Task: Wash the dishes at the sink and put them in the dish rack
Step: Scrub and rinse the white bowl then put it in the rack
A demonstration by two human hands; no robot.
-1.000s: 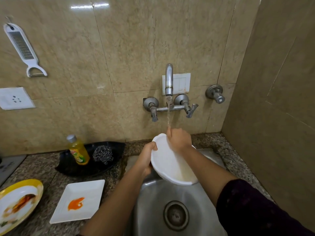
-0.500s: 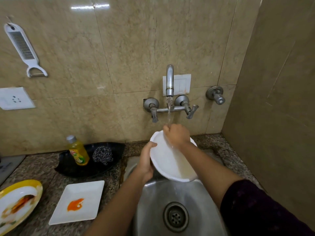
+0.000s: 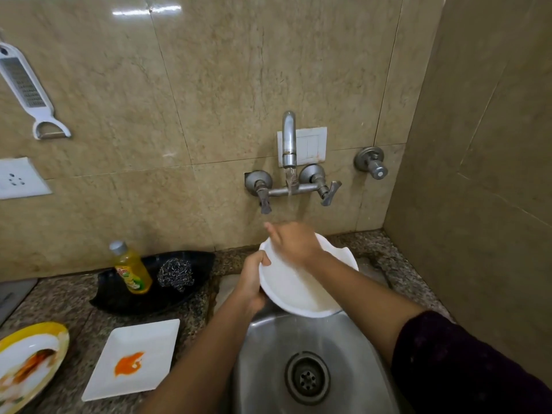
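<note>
A round white plate (image 3: pixel 301 289) is tilted over the steel sink (image 3: pixel 274 369), under water running from the wall tap (image 3: pixel 289 138). My left hand (image 3: pixel 252 283) grips the plate's left rim. My right hand (image 3: pixel 294 239) lies on the plate's upper face with fingers stretched toward the left rim, blurred, under the water stream. On the counter at left sit a white square plate (image 3: pixel 134 358) with an orange stain and a yellow-rimmed plate (image 3: pixel 28 363) with food remains. No dish rack is in view.
A black tray (image 3: pixel 191 277) behind the square plate holds a yellow dish-soap bottle (image 3: pixel 131 268) and a steel scrubber (image 3: pixel 176 274). A grater (image 3: pixel 25 88) hangs on the tiled wall above a socket (image 3: pixel 18 179). A side wall closes the right.
My right hand has slid up and leftward across the plate's upper part, from its right side to the top rim. The left hand keeps its grip; the plate is slightly higher.
</note>
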